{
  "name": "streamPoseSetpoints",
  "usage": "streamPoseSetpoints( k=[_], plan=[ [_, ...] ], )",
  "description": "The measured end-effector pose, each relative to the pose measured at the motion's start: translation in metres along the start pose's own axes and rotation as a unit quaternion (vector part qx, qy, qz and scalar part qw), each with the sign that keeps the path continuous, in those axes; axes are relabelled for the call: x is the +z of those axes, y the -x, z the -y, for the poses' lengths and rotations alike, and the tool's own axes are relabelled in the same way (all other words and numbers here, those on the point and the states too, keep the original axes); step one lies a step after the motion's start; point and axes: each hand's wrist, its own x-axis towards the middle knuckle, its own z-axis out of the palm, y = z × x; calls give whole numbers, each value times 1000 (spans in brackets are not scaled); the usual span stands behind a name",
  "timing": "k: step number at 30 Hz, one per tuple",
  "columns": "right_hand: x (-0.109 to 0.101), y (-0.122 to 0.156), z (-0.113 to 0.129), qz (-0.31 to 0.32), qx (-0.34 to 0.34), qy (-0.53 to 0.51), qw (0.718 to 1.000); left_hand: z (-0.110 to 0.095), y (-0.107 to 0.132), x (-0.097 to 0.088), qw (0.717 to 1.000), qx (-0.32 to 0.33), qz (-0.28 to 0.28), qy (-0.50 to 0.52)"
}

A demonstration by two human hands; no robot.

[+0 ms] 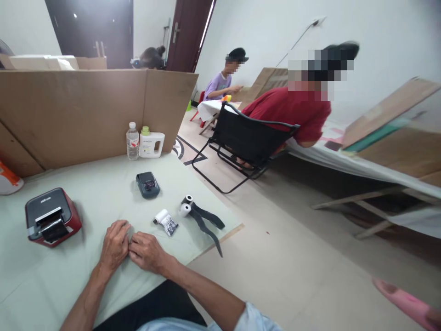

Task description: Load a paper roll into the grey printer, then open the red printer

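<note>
My left hand [115, 246] rests on the pale green cloth [86, 179] with its fingers curled inward. Beside it, almost touching, lies my right hand [147, 252], also closed. Whatever they may hold is hidden by the fingers. To the left sits a red and black label printer [53, 216] with a dark strip at its opening. Beyond the hands is a small dark device [148, 185] with an uneven dark patch on top. Right of my right hand lies a white paper roll [163, 215] with a printed end. Farther right are two small rolls [186, 207] with black strips [208, 225].
A cardboard panel [76, 115] borders the far side, with a water bottle [132, 142] and white jug [151, 145] before it. Table edge [220, 239] runs at right. A person in red sits on a black folding chair [251, 133]; another wears purple [217, 85].
</note>
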Motion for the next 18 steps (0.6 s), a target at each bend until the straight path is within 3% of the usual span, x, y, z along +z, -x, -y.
streamPoseSetpoints(
  k=[3,5,7,9,11,13,16,18],
  plan=[
    [-5,2,4,20,19,-28,999,-10,7,-14,1000,11,23,-3],
    [-8,-2,7,44,36,-57,997,-19,13,-35,999,31,18,-6],
    [-10,-15,9,63,45,-99,992,-24,19,-66,997,37,-48,-48],
    [-8,-37,13,69,51,-151,985,-21,26,-103,979,9,-157,-128],
    [-4,-68,19,80,61,-203,974,-5,34,-139,950,-71,-246,-180],
    [5,-103,24,125,77,-245,958,24,40,-168,926,-187,-289,-157],
    [24,-149,28,173,94,-287,938,73,41,-186,893,-370,-254,17],
    [37,-170,30,173,97,-314,929,95,38,-184,883,-421,-179,108]
  ],
)
